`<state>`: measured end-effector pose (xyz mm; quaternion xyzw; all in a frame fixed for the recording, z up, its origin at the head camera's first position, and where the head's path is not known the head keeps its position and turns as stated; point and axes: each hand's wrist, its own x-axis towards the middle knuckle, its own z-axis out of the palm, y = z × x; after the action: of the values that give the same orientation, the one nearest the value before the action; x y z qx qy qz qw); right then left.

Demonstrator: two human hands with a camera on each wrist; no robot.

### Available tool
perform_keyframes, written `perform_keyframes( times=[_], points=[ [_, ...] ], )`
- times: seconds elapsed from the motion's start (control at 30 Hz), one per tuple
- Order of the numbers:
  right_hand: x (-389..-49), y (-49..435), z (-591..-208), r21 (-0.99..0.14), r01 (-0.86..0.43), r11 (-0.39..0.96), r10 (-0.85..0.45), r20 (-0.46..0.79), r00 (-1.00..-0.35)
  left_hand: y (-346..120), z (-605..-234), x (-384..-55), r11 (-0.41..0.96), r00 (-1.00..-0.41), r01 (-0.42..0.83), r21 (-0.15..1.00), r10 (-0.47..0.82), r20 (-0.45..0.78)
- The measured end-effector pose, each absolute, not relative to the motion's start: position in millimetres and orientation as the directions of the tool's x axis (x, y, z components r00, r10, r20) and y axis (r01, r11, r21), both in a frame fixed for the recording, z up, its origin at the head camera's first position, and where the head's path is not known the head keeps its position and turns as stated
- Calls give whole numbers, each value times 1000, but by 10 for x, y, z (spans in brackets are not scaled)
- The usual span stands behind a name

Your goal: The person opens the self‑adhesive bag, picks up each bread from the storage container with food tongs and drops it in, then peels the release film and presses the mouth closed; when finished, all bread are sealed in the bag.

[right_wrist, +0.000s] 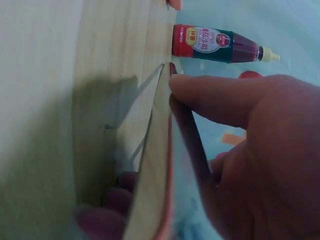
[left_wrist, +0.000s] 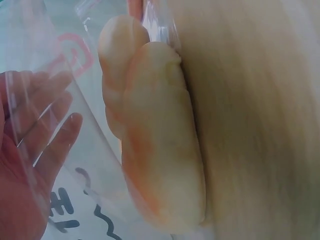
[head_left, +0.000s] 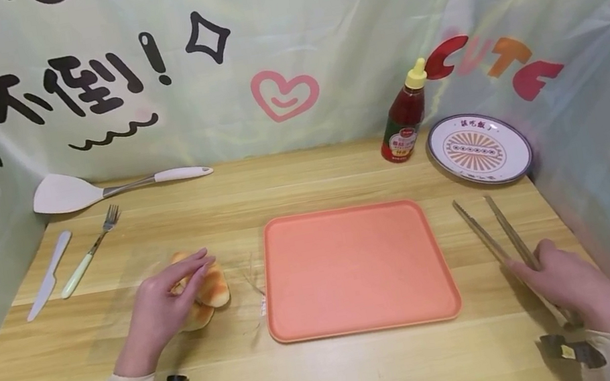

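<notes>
My left hand [head_left: 161, 304] is over two bread rolls [head_left: 215, 289] on the left part of the table, its fingers stretched out and partly covering them. In the left wrist view, clear plastic film [left_wrist: 92, 125] lies between the extended fingers and the pale, orange-browned rolls [left_wrist: 162, 135]; the palm stays off to one side of the bread. At the right, my right hand [head_left: 579, 285] grips long metal tongs [head_left: 479, 228], whose two arms spread apart and point away from me. From the right wrist, the thumb shows along one tong arm, with fingers on the far side.
A pink rectangular tray [head_left: 356, 270] lies mid-table. Behind it stand a ketchup bottle [head_left: 404, 117] and a plate [head_left: 480, 149] leaning on the curtain [head_left: 336, 21]. Back left hold a white-headed spatula [head_left: 67, 194], a fork [head_left: 90, 255] and a table knife [head_left: 50, 275].
</notes>
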<state>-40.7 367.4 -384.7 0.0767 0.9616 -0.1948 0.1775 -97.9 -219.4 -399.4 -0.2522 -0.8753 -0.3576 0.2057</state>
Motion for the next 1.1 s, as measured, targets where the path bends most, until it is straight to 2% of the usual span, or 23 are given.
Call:
perform_keyframes(
  times=[0.63, 0.93, 1.1],
  points=[
    [-411, 3687, -3898, -281, 192, 940, 93, -329, -940, -2201, -4015, -976, 614, -787, 591, 523, 300, 538],
    [-400, 3716, -3867, -296, 186, 937, 87, -317, -945, -2215, -3989, -982, 615, -793, 586, 528, 304, 527],
    [-416, 3734, -3744, -276, 159, 948, 99, -221, -970, -2219, -3977, -984, 615, -797, 582, 532, 303, 522]
  ],
)
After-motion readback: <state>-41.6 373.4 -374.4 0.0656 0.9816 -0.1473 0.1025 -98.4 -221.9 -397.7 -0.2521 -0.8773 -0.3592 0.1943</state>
